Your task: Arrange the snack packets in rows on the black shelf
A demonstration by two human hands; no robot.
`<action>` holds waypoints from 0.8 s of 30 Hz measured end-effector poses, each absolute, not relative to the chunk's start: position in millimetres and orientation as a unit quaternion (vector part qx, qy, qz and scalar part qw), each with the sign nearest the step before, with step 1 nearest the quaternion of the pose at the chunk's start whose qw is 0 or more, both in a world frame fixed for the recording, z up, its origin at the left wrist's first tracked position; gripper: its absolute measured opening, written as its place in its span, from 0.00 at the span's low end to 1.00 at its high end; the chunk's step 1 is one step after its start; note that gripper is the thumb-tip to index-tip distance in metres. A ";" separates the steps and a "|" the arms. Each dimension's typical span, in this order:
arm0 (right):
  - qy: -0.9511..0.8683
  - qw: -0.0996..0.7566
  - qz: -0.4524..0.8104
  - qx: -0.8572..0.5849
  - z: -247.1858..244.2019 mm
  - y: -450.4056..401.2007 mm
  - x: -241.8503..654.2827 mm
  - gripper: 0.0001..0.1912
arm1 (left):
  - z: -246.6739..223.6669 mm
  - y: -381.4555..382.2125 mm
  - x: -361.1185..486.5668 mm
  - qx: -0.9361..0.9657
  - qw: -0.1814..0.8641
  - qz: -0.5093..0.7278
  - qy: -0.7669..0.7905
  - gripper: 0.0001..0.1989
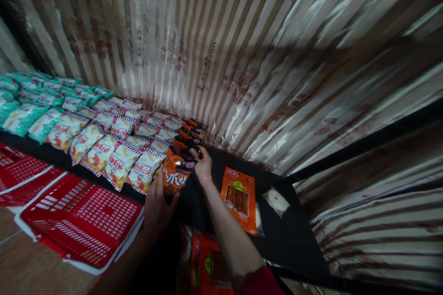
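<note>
An orange and black snack bag stands at the front of a row of similar bags on the black shelf. My right hand pinches its upper right edge. Against its lower left side rests my left hand, fingers bent round the bag's edge. White bags with striped edges stand in rows just left of it. To the right, a flat orange packet lies on the shelf, partly over a clear packet.
Teal bags fill the far left. Red baskets sit below the shelf's front edge. A small clear packet lies on the black surface at right. More orange packets are below. Striped sheeting hangs behind.
</note>
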State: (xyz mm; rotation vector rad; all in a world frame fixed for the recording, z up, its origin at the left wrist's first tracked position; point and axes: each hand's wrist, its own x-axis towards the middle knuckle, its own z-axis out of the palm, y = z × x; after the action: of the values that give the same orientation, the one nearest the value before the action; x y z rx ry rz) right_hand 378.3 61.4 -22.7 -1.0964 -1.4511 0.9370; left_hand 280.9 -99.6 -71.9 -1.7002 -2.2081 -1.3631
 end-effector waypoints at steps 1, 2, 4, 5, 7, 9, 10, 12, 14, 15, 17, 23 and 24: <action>-0.609 0.516 0.387 -0.461 -21.7 61.0 378.9 0.16 | -70.7 -98.4 281.2 -0.543 0.023 -0.436 -0.717 0.40; -0.612 0.511 0.384 -0.466 -20.6 60.2 379.4 0.16 | -70.0 -97.4 281.4 -0.539 0.029 -0.434 -0.721 0.40; -0.616 0.504 0.381 -0.471 -18.3 57.7 380.4 0.16 | -69.8 -96.2 281.6 -0.533 0.039 -0.433 -0.726 0.41; -0.617 0.503 0.380 -0.471 -17.2 56.2 380.7 0.16 | -70.3 -96.1 281.7 -0.532 0.044 -0.433 -0.726 0.41; -0.617 0.506 0.380 -0.468 -16.1 52.9 380.3 0.16 | -71.7 -96.5 281.9 -0.534 0.051 -0.433 -0.724 0.42; -0.617 0.507 0.388 -0.460 -16.7 49.2 379.0 0.16 | -72.9 -97.6 281.8 -0.537 0.058 -0.433 -0.721 0.42; -0.616 0.508 0.393 -0.456 -17.9 47.0 378.2 0.16 | -73.3 -98.2 281.8 -0.539 0.061 -0.433 -0.719 0.42; -0.609 0.513 0.398 -0.455 -21.6 41.2 376.7 0.18 | -73.4 -99.3 281.6 -0.542 0.070 -0.436 -0.715 0.41; -0.597 0.526 0.391 -0.463 -26.3 33.1 375.9 0.21 | -72.7 -100.1 281.3 -0.549 0.085 -0.440 -0.706 0.40; -0.590 0.533 0.385 -0.469 -28.6 28.0 375.8 0.22 | -72.2 -100.4 281.0 -0.552 0.096 -0.440 -0.702 0.39; -0.583 0.539 0.374 -0.480 -32.0 16.1 376.7 0.24 | -70.7 -100.7 280.3 -0.561 0.114 -0.433 -0.696 0.39; -0.604 0.519 0.331 -0.506 -35.4 -20.8 384.0 0.25 | -68.6 -101.7 277.0 -0.575 0.128 -0.418 -0.691 0.34; -0.616 0.514 0.321 -0.503 -36.6 -25.2 384.7 0.25 | -69.5 -101.8 276.4 -0.578 0.128 -0.418 -0.689 0.34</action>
State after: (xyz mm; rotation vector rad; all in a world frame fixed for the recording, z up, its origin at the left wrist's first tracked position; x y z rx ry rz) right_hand 384.7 -25.2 -36.6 -1.2097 -1.4807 0.7717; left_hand 276.4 -101.8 -69.5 -1.6820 -2.0028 -1.2156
